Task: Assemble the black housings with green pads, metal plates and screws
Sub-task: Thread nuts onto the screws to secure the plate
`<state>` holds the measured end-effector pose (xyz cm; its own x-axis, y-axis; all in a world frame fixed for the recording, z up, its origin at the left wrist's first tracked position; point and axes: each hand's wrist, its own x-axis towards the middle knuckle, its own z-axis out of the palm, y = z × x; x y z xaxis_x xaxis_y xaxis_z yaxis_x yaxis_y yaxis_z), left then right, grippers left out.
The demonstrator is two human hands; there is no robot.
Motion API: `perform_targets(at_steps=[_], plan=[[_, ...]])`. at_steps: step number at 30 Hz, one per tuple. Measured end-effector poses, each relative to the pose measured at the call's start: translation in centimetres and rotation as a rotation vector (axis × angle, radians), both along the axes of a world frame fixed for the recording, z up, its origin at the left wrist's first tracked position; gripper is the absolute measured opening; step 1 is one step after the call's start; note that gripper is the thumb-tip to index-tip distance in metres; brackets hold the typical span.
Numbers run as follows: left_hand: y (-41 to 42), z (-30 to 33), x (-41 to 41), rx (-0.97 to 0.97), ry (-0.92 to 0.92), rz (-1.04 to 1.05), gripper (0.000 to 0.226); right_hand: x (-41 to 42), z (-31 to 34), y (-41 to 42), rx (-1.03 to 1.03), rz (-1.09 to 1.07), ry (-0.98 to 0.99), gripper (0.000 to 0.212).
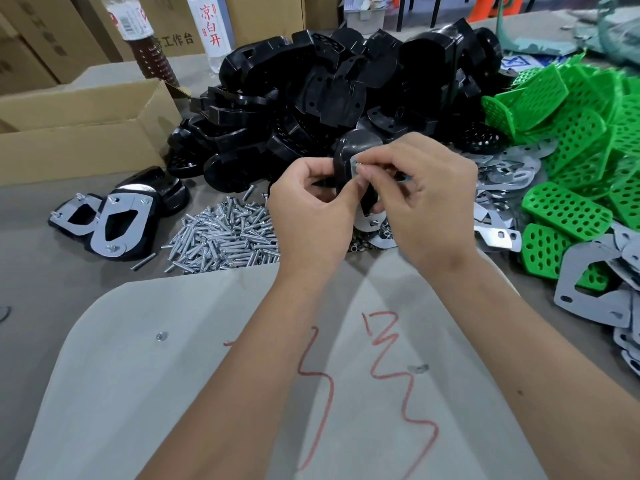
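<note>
Left hand (308, 209): fingers curled round a black housing (349, 157), holding it upright above the table.
Right hand (426, 199): thumb and forefinger pinch a small screw (358, 165) at the metal plate (372, 221) on the housing's face.
Screw pile (228, 233): just left of the left hand.
Finished housings (114, 220): farther left, beyond the screws.
Black housing heap (329, 88): beyond both hands.
Green pads (568, 133): right of the right hand.
Loose plates (509, 174): between the right hand and the pads.
</note>
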<state>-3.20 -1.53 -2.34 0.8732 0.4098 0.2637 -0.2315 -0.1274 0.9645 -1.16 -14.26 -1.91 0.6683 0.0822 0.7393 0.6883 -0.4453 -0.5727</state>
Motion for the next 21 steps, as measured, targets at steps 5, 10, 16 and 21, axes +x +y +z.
perform_targets(at_steps=[5,10,16,21], plan=[[-0.3,-0.4,0.5,-0.002,0.001,0.018,0.021,-0.1,-0.1,0.3,-0.069,-0.094,-0.085,0.013],[-0.8,-0.4,0.2,0.023,-0.025,0.068,0.019,-0.5,0.2,0.5,-0.042,-0.135,-0.077,0.010],[-1.5,0.0,-0.4,0.094,-0.047,0.096,0.019,-0.7,0.4,0.0,0.088,-0.101,0.029,0.006],[-1.3,0.3,-0.8,0.119,-0.037,0.058,0.023,-0.8,0.4,-0.4,0.254,0.023,0.223,0.015]])
